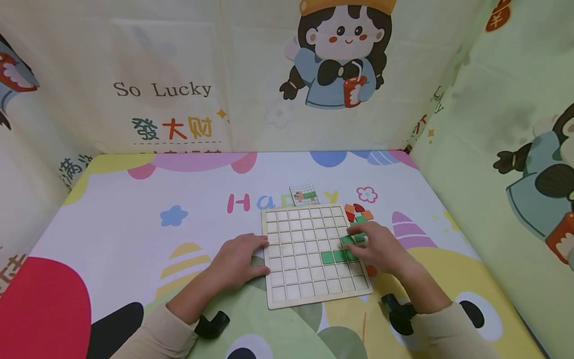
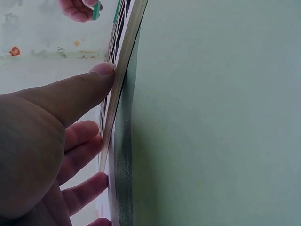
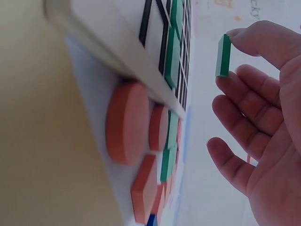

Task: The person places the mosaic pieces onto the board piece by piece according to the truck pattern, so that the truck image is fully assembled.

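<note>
A square wooden grid board (image 1: 287, 295) lies on the table between both hands. Along its left edge, my left hand (image 1: 237, 262) rests with thumb and fingers extended; in the left wrist view the thumb (image 2: 89, 87) touches the board's rim. My right hand (image 1: 381, 245) hovers over the board's right side. It pinches a green square tile (image 3: 223, 56) between thumb and a finger, the other fingers loosely bent. Beneath that hand, a short row of green tiles (image 1: 328, 258) sits in the grid, partly hidden by the fingers.
Loose red, orange and green pieces (image 1: 367, 215) lie beside the board's right edge, among them a round orange one (image 3: 127, 123). A small picture card (image 1: 305, 194) with a gridded pattern lies behind the board. Printed cloth walls (image 1: 251, 75) stand around the table.
</note>
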The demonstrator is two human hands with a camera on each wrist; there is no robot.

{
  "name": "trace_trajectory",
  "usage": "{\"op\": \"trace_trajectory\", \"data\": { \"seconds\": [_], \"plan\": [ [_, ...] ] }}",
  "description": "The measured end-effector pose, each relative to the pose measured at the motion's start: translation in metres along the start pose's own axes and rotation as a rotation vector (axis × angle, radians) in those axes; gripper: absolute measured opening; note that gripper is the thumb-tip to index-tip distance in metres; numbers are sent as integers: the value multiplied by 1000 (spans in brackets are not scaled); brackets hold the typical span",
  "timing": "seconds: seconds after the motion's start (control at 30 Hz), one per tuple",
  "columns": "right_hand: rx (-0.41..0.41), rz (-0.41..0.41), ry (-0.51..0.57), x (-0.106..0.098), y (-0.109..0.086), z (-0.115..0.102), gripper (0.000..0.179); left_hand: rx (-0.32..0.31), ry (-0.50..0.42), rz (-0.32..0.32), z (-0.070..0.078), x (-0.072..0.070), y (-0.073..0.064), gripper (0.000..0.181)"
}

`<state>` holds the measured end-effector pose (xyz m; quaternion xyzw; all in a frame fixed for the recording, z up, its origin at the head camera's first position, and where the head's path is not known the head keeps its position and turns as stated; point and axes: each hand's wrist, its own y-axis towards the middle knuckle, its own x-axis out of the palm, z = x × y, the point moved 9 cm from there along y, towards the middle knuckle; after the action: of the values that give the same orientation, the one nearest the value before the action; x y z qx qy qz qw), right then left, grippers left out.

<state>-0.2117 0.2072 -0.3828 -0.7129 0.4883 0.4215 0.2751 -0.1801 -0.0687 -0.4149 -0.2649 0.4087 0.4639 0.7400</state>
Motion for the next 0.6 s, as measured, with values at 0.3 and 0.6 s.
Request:
{"op": "trace_trajectory", "data": {
  "seconds": [0.3,0.6],
  "plan": [
    [-75,7,-28,11,2,-15,30,2,-7,1,1,-2,0,54],
    [-82,-15,-58,21,6,-29,29,8,-7,1,1,-1,0,55]
  ]
}}
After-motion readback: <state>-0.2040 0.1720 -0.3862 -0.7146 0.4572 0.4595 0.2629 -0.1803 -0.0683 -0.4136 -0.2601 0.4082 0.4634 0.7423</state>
